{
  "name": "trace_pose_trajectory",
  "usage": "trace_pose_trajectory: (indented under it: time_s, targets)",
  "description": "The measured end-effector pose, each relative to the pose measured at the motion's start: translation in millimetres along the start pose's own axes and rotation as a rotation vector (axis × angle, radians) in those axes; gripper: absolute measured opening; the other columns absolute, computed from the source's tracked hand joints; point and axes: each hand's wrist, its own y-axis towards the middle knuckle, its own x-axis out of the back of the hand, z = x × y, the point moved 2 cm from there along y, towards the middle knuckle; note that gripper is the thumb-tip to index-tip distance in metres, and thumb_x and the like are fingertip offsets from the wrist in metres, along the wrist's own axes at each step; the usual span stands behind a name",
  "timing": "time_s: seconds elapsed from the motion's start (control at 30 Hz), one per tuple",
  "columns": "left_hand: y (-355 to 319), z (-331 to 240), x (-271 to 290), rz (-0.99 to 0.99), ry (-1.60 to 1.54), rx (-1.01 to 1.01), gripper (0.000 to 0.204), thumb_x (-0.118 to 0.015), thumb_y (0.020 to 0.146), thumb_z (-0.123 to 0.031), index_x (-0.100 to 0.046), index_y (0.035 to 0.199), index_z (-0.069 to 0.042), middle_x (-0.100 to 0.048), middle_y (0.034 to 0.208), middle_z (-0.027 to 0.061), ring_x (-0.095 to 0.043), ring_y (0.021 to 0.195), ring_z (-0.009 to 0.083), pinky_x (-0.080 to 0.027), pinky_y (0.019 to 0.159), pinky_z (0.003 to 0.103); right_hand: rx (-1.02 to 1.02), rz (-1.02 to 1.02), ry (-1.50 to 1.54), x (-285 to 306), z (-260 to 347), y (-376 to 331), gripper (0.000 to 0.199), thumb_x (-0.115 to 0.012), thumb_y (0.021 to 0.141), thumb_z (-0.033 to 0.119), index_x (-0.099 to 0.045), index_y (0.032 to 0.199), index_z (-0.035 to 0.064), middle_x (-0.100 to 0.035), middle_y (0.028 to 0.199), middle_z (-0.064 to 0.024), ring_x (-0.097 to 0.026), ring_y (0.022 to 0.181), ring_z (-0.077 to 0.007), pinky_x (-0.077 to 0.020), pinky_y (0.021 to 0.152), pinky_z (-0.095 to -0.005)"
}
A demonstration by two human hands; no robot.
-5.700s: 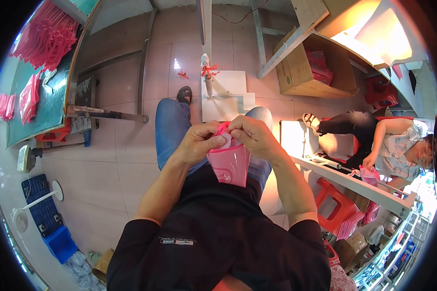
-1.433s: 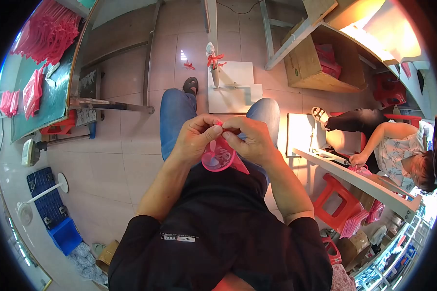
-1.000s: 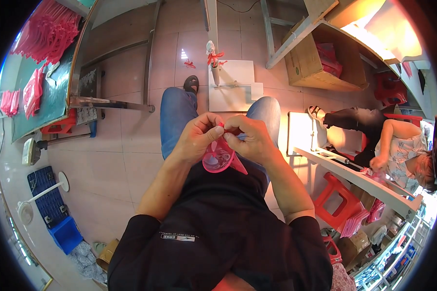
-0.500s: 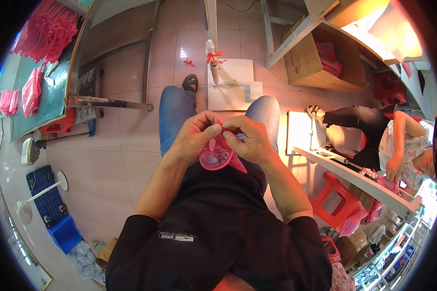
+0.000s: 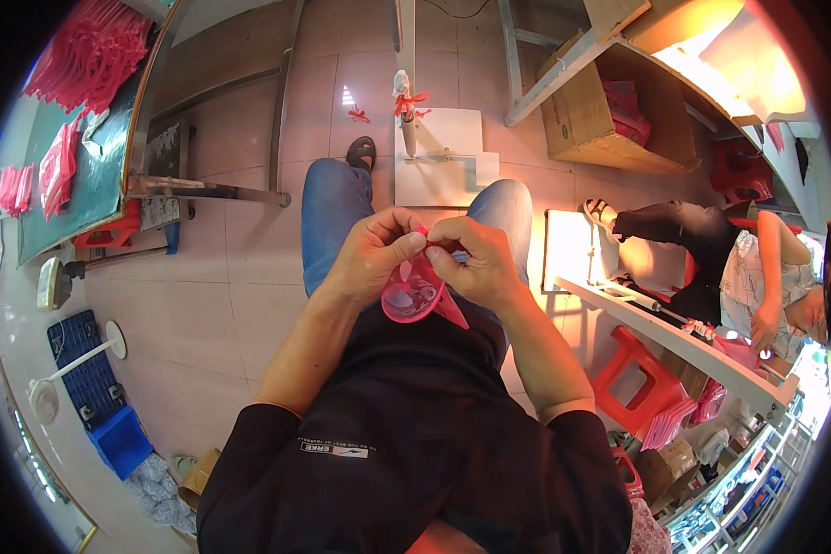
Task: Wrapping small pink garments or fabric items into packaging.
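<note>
A pink, see-through plastic piece (image 5: 412,301) with a rounded rim and a pointed tail hangs below my fingertips over my lap. It looks like a limp balloon or bag, but its exact kind does not show. My left hand (image 5: 379,251) pinches its gathered red upper end between thumb and forefinger. Close against it, my right hand (image 5: 478,258) pinches the same end from the other side. The fingertips nearly meet and partly hide the gathered spot.
Ahead of my knees stands a post (image 5: 408,129) with red ribbons on a white base plate (image 5: 443,189). Pink pieces (image 5: 88,55) cover the table at left. A cardboard box (image 5: 582,120) stands far right. To the right, a person (image 5: 762,277) sits behind a white beam near red stools (image 5: 632,379).
My hands have shifted very slightly to the right, still pinching the pink piece. The seated person's hand at right has moved a little lower.
</note>
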Motion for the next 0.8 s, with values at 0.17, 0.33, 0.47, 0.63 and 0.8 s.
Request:
trace_pose_trajectory:
  time_s: [0.17,0.33,0.47,0.63,0.8]
  targets:
    - [-1,-3,0,-0.011,0.074,-0.008,0.012,-0.066,0.094,-0.008,-0.06,0.103,-0.003,-0.062,0.096,0.0014,-0.059,0.086,0.0087,-0.05,0.078,0.023,-0.034,-0.015,0.078,-2,-2,1,0.016,-0.066,0.081,-0.005,-0.061,0.094,0.0031,-0.067,0.082,-0.0057,-0.067,0.073,-0.0144,-0.0546,0.068,-0.0279]
    - [0,-4,2,-0.001,0.079,-0.034,0.012,-0.065,0.094,-0.008,-0.059,0.103,-0.003,-0.062,0.096,0.0016,-0.06,0.087,0.0093,-0.05,0.081,0.024,0.048,-0.024,-0.035,-3,-2,-2,0.02,-0.066,0.083,-0.008,-0.059,0.1,0.0004,-0.065,0.084,-0.006,-0.065,0.077,-0.0108,-0.0544,0.069,-0.0261]
    - [0,-2,2,-0.002,0.078,-0.064,0.011,-0.065,0.094,-0.008,-0.06,0.102,-0.002,-0.063,0.095,0.001,-0.06,0.085,0.0084,-0.05,0.078,0.022,0.069,0.004,-0.054,-5,-6,-4,0.018,-0.066,0.083,-0.007,-0.06,0.099,0.0006,-0.065,0.083,-0.006,-0.065,0.075,-0.0107,-0.0537,0.067,-0.0256]
    - [-1,-6,-3,-0.017,0.116,-0.102,0.011,-0.066,0.093,-0.007,-0.061,0.102,-0.002,-0.064,0.095,0.0019,-0.061,0.086,0.0087,-0.05,0.078,0.023,0.024,-0.086,-0.033,-5,6,0,0.014,-0.067,0.082,-0.006,-0.062,0.094,0.001,-0.064,0.082,-0.0055,-0.062,0.07,-0.0105,-0.0518,0.064,-0.0252]
    - [-4,-5,-1,0.006,0.111,-0.147,0.01,-0.066,0.094,-0.006,-0.061,0.102,-0.003,-0.065,0.095,0.0025,-0.061,0.086,0.0091,-0.051,0.078,0.023,0.068,-0.09,-0.068,-5,8,2,0.015,-0.067,0.082,-0.006,-0.063,0.095,0.0012,-0.065,0.082,-0.0054,-0.061,0.07,-0.0101,-0.0515,0.064,-0.0247]
